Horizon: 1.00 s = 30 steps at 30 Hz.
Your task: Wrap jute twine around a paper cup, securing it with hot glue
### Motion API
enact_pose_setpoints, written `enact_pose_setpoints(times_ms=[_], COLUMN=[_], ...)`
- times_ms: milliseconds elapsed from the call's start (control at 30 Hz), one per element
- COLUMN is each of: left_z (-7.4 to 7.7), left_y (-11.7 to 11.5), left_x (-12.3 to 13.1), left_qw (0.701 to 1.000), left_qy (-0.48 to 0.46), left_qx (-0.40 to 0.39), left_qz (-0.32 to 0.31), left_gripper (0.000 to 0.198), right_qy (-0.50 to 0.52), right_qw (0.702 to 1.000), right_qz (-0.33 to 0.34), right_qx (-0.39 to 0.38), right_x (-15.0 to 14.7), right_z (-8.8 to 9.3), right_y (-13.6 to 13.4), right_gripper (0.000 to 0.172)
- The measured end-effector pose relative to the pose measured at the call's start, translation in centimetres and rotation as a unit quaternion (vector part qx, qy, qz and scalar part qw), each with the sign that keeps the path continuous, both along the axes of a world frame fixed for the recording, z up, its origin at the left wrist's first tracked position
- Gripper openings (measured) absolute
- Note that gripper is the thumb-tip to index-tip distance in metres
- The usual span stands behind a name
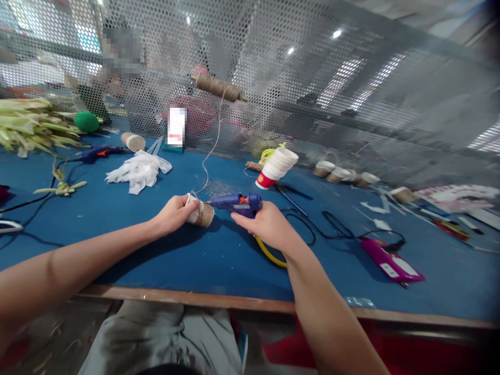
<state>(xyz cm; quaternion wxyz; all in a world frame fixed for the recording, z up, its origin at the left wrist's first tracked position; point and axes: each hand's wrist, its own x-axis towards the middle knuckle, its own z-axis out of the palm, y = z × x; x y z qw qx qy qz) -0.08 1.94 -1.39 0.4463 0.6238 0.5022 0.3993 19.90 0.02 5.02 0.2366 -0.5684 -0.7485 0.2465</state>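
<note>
With left hand (175, 212) clasping the twine-wrapped cup (203, 214) steady on the counter (219, 260) and right hand (267, 225) gripping the glue gun (238, 203), probably best keeping nozzle close, squeezing gently.

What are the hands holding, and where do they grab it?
The left hand grips a twine-wrapped cup at its white end. The right hand holds a blue glue gun by its handle, nozzle pointing at the cup.
</note>
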Motion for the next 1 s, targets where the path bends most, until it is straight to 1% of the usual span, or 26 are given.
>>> enact_pose_setpoints(times_ms=[200, 467, 533, 633, 667, 733, 767, 833, 900, 1000], left_z=[0.0, -0.1, -0.1, -0.1, -0.1, -0.1, 0.0, 0.0, 0.1, 0.1], left_y=[-0.1, -0.1, -0.1, 0.0, 0.0, 0.0, -0.1, -0.2, -0.4, -0.7], left_x=[-0.1, 0.0, 0.0, -0.1, -0.1, -0.2, -0.2, -0.2, -0.1, -0.2], left_qw=[1.000, 1.000, 1.000, 1.000, 1.000, 1.000, 1.000, 0.999, 0.999, 0.999], left_qy=[0.000, 0.012, 0.015, 0.018, 0.019, 0.019, 0.019, 0.019, 0.020, 0.024], left_qx=[0.009, 0.009, 0.011, 0.015, 0.016, 0.018, 0.020, 0.026, 0.033, 0.045], left_qz=[0.000, -0.007, -0.007, -0.008, -0.008, -0.006, -0.005, -0.008, -0.013, -0.018], left_gripper=[0.032, 0.032, 0.033, 0.033, 0.033, 0.033, 0.034, 0.034, 0.035, 0.034], right_qy=[0.007, 0.022, 0.043, 0.131, 0.165, 0.200, 0.187, 0.104, 0.060, 0.009], right_qw=[0.999, 0.998, 0.997, 0.989, 0.985, 0.978, 0.978, 0.981, 0.980, 0.977], right_qz=[-0.009, -0.003, 0.004, 0.009, -0.001, -0.052, -0.089, -0.163, -0.188, -0.211], right_qx=[-0.045, -0.051, -0.059, -0.062, -0.054, -0.031, -0.013, 0.002, -0.008, -0.027], right_x=[-0.1, 0.0, 0.2, 0.8, 1.2, 1.9, 2.3, 3.1, 3.8, 4.2], right_z=[0.0, -0.7, -1.0, -1.3, -1.4, -1.5, -1.7, -2.1, -2.8, -4.0], right_y=[0.4, 1.0, 1.3, 2.4, 3.1, 4.8, 5.7, 7.5, 8.9, 10.2], right_gripper=[0.022, 0.021, 0.022, 0.019, 0.019, 0.018, 0.016, 0.015, 0.022, 0.030])
